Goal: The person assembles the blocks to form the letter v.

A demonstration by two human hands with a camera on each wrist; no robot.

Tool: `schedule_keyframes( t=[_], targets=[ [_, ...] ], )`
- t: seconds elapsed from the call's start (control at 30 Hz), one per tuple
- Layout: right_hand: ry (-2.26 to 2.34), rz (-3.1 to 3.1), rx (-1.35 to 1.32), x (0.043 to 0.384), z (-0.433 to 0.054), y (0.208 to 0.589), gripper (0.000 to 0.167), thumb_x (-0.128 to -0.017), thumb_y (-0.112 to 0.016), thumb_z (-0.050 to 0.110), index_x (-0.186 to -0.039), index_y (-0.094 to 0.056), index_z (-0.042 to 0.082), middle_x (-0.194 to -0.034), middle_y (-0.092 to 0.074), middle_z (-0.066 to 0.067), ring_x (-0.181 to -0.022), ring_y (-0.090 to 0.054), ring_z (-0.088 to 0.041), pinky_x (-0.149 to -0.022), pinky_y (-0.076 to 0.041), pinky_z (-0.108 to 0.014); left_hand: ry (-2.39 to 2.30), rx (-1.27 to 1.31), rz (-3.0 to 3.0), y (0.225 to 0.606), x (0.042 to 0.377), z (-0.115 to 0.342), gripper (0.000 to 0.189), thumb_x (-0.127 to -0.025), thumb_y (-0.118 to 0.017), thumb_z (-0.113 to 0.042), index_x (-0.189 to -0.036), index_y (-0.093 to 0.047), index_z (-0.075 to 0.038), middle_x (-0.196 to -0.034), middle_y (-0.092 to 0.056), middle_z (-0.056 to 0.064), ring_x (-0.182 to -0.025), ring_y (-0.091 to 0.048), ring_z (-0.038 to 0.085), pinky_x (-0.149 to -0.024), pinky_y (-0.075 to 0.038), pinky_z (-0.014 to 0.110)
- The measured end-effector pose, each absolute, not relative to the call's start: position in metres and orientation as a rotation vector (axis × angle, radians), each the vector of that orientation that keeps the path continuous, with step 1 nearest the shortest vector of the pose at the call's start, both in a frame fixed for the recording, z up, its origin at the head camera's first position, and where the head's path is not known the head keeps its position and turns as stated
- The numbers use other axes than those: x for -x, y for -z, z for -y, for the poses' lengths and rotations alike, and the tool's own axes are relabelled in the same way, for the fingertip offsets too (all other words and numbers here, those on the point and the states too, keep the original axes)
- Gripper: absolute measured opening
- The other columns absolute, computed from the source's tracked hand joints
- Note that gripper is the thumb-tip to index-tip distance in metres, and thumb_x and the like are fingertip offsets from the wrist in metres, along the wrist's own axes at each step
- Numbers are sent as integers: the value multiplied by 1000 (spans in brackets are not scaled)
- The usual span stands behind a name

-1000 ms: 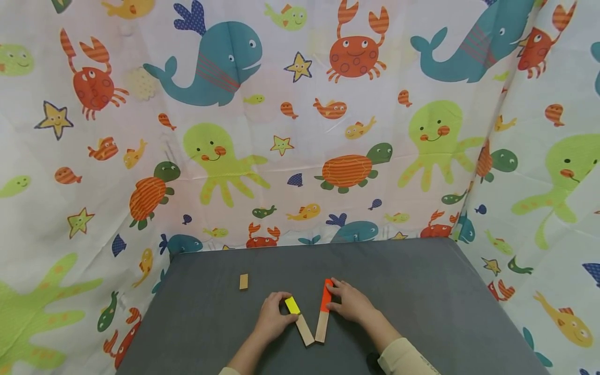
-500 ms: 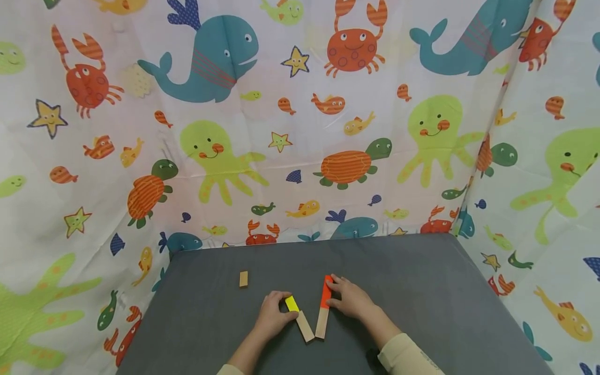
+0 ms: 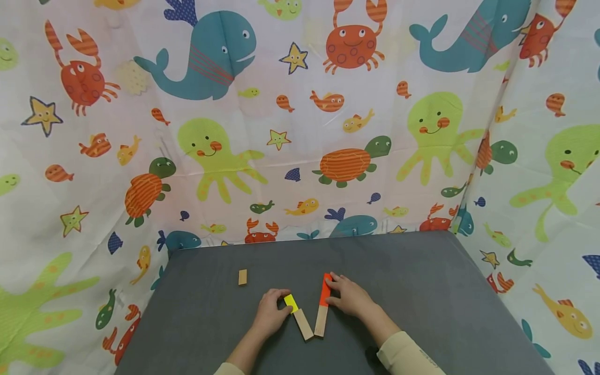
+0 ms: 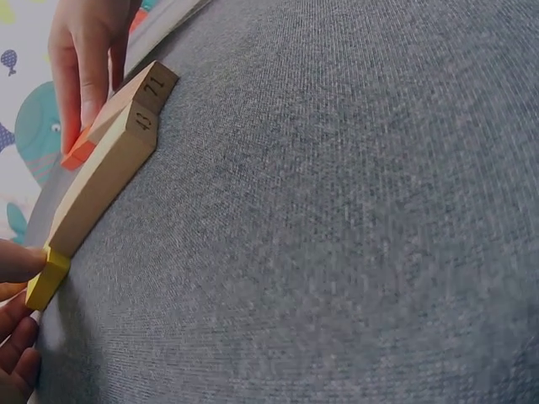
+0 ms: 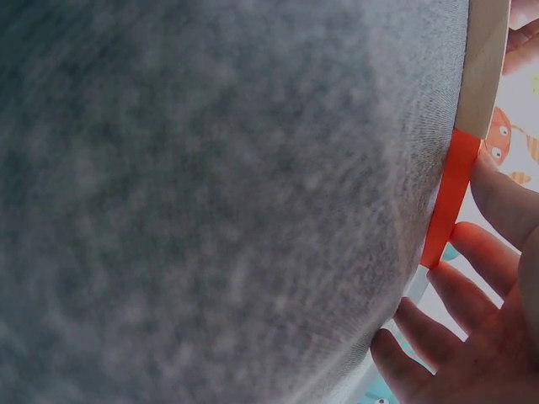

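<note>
Four-sided wooden blocks lie end to end on the grey table in a V, seen in the head view. The left arm has a short yellow block (image 3: 290, 303) at the far end of a plain block (image 3: 303, 324) marked 43 in the left wrist view. My left hand (image 3: 271, 312) pinches the yellow block between thumb and fingers. An orange-red block (image 3: 325, 289) tops the right arm, meeting a plain block (image 3: 321, 320) marked 71. Thumb and fingertips of my right hand (image 3: 351, 296) grip the orange-red block from its right side. Near me, the plain blocks' ends meet.
One small plain wooden block (image 3: 242, 277) lies apart, farther back to the left. The grey cloth-covered table (image 3: 422, 291) ends at a curtain (image 3: 300, 120) printed with sea animals. A dark object (image 3: 373, 359) shows beside the right sleeve at the near edge.
The head view has tipped down slightly, so the scene sits higher. Both hands keep their hold on the yellow and orange-red blocks, and the V shape stays nearly the same.
</note>
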State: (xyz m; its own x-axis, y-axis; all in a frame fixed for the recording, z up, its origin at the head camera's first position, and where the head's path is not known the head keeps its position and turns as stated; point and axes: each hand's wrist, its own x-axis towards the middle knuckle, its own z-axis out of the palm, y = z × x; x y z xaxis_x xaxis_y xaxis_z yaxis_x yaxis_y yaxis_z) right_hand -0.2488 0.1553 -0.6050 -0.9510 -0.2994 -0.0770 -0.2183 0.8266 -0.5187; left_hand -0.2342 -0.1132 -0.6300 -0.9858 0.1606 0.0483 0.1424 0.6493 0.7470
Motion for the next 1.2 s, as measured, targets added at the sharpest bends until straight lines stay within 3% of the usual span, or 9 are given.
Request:
schedule_keyframes(
  t=[0.6,0.9,1.2],
  targets=[
    [790,-2847,398,248,-154,602,59,-91,-75,36,-144,-59,15,-160,-39,-9,-146,-37,-41,-111,-37,-65,-1237,-284,-2867,632,237,109,41,-87,-80,-16,-126,-69,-11,-123,-63,6,-115,-56,27,-99,-49,51],
    [793,-2845,404,248,-154,603,60,-91,-75,36,-144,-58,14,-161,-39,-9,-145,-37,-42,-111,-38,-65,-1416,-229,-2806,627,237,116,38,-94,-73,-20,-130,-65,-10,-124,-57,9,-109,-55,23,-89,-49,46],
    [788,-2848,391,248,-154,603,62,-90,-76,37,-145,-57,15,-161,-39,-9,-145,-38,-42,-110,-39,-64,-1437,-173,-2834,623,240,131,40,-94,-73,-20,-132,-64,-11,-125,-58,10,-111,-56,25,-92,-49,47]
  ],
)
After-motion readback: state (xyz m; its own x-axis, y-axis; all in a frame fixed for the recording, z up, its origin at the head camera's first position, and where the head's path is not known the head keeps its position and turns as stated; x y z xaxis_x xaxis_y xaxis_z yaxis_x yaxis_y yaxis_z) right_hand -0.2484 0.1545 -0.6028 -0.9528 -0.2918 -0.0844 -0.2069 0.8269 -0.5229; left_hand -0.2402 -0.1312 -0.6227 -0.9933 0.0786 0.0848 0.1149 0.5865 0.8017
